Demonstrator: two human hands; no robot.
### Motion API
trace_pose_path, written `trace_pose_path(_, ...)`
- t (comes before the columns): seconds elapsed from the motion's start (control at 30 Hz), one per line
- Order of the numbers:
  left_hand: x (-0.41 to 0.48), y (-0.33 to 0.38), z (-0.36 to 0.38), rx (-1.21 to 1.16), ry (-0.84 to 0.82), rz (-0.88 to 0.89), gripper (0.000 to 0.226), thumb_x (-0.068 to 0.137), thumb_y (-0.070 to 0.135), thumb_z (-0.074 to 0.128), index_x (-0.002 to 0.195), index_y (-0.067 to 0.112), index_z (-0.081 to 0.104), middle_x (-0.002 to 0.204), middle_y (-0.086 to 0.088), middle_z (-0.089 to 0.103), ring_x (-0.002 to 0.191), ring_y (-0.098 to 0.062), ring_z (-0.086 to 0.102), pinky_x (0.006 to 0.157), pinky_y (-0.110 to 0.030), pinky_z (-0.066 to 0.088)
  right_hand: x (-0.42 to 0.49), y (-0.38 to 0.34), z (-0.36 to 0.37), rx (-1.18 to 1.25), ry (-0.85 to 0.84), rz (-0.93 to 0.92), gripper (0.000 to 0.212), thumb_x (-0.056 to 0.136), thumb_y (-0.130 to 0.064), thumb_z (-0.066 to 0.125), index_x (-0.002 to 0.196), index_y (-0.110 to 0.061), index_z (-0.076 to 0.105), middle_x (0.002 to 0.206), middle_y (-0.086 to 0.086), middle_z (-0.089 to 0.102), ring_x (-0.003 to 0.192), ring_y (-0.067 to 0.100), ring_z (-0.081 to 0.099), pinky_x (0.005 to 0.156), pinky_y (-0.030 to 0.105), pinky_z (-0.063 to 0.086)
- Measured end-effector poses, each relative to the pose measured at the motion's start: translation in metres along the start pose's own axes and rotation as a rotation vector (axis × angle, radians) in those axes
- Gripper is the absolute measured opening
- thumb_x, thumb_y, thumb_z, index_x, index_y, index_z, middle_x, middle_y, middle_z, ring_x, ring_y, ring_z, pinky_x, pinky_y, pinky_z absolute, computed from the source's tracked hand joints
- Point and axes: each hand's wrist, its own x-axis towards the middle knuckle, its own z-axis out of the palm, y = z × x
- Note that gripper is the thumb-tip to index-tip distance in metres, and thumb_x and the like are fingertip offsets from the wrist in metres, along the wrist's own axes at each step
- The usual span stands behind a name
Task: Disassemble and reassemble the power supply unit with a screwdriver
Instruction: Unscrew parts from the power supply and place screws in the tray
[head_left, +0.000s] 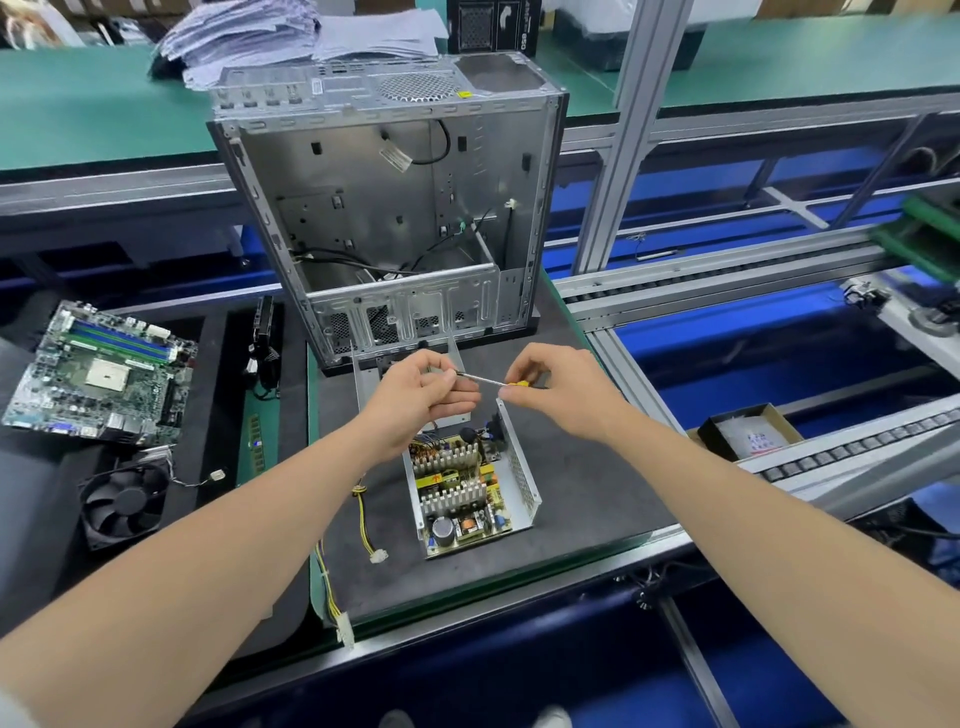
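At the far left a motherboard (98, 374) lies flat, with a cooling fan (124, 501) nearer the person. Over the dark mat (582, 499) the left hand (421, 395) pinches the tip end of the screwdriver (491, 382) with curled fingers, and the right hand (556, 387) grips its yellow handle. I judge that a screw is being seated on the tip, though the fingers hide anything that small. It is best to hold the handle still, let the left fingers work, and stay clear of the open board. The screwdriver's long axis runs left to right, nearly level, tip leftward. The power supply unit (467, 493) sits on the mat just below the hands, lid off, open side up, its long axis running near to far and its perforated wall on the right
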Motion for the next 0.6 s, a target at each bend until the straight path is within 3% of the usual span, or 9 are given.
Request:
trace_pose_path(0.13,0.002,0.0,-0.005,0.056,0.009,0.003,0.008,0.109,0.004,0.046,0.107,0.004,0.054,0.101,-0.025,0.076,0.097,-0.035,0.077,0.077,-0.03,0.063,-0.001,0.001,-0.001,0.04,0.028,-0.05,0.009,0.086,-0.033,0.081,0.095,-0.035,0.077,0.092,-0.018,0.07,0.084,-0.001,0.062,0.067,0.009,0.043)
trace_pose_path(0.23,0.005,-0.001,-0.009,0.075,0.019,-0.008,0.008,0.109,0.006,0.045,0.106,0.005,0.053,0.1,-0.023,0.077,0.095,-0.034,0.077,0.077,-0.03,0.062,0.0,0.0,0.0,0.309,0.03,0.03,0.011,0.088,-0.024,0.079,0.099,-0.027,0.079,0.094,-0.007,0.073,0.075,0.011,0.069,0.064,0.022,0.054)
trace_pose_path(0.3,0.006,-0.003,-0.01,0.112,0.012,-0.009,0.007,0.109,0.007,0.047,0.105,0.007,0.053,0.098,-0.021,0.077,0.089,-0.03,0.076,0.077,-0.031,0.061,0.001,-0.003,0.0,0.538,0.142,0.091,0.012,0.087,-0.016,0.081,0.098,-0.014,0.075,0.089,0.006,0.075,0.069,0.027,0.072,0.061,0.036,0.059)
trace_pose_path(0.43,0.007,-0.008,-0.01,0.274,-0.013,0.025,0.007,0.108,0.009,0.05,0.104,0.01,0.056,0.1,-0.014,0.077,0.084,-0.025,0.072,0.076,-0.031,0.058,0.005,-0.009,0.002,0.837,0.341,0.176,0.018,0.09,-0.009,0.079,0.1,-0.006,0.065,0.086,0.019,0.075,0.073,0.027,0.073,0.065,0.035,0.061)
trace_pose_path(0.6,0.008,-0.008,-0.007,0.394,-0.004,0.076,0.012,0.106,0.011,0.054,0.099,0.015,0.062,0.096,-0.005,0.078,0.083,-0.021,0.073,0.073,-0.027,0.058,0.01,-0.012,0.002,0.814,0.397,0.191,0.016,0.096,-0.019,0.075,0.1,-0.008,0.064,0.086,0.015,0.076,0.073,0.026,0.073,0.064,0.033,0.062)
